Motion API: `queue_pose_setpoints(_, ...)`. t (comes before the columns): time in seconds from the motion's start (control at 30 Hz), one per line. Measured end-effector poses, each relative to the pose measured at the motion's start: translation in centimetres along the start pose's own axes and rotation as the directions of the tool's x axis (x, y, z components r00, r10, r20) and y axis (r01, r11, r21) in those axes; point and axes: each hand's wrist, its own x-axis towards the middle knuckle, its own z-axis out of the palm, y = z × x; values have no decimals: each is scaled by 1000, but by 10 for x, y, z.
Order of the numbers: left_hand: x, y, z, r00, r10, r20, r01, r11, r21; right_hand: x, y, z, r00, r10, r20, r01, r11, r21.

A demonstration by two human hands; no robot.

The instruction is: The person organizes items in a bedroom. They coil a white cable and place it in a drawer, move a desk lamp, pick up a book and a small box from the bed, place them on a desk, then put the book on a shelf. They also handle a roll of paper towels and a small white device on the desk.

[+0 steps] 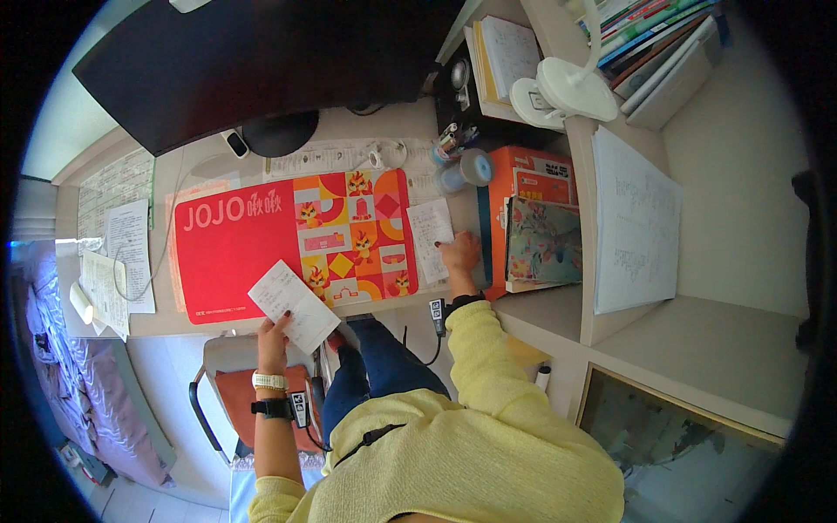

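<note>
My left hand [273, 337] holds a creased white paper sheet [294, 307] with handwriting on it, thumb on top. This sheet is tilted over the desk's front edge and overlaps the lower side of a red and patterned desk mat [239, 255]. At the mat's right end lies a second handwritten paper slip [428, 229]. My right hand [463, 253] rests at the slip's right edge, with a dark-nailed digit over the paper. The other fingers are curled, and whether they pinch the slip is unclear.
Orange books [533, 163] and a floral-covered book [544, 238] stack to the right, near a clear cup [465, 171] and a pen holder [448, 147]. A monitor [274, 59] stands behind. Loose papers [127, 255] lie left; a chair [261, 399] stands below the desk.
</note>
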Motion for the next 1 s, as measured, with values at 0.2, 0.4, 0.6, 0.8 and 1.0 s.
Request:
queue_pose_setpoints(0.2,0,1,15,999,5,51,-6,1000,21,-5,-2,0,996,72,47,-75,995,70)
queue_pose_setpoints(0.4,-8,7,17,999,0,50,-6,993,117,-13,-1,0,998,-37,45,22,951,309)
queue_pose_setpoints(0.6,-19,13,26,997,46,60,-53,989,136,-83,-35,-12,912,-356,206,-140,204,969)
queue_pose_setpoints(0.8,-21,18,46,957,118,264,-137,989,57,-157,-84,-7,590,-601,539,-154,572,806)
queue_pose_setpoints(1.0,-31,22,48,969,146,198,-152,988,12,-191,-99,16,680,-661,317,80,497,864)
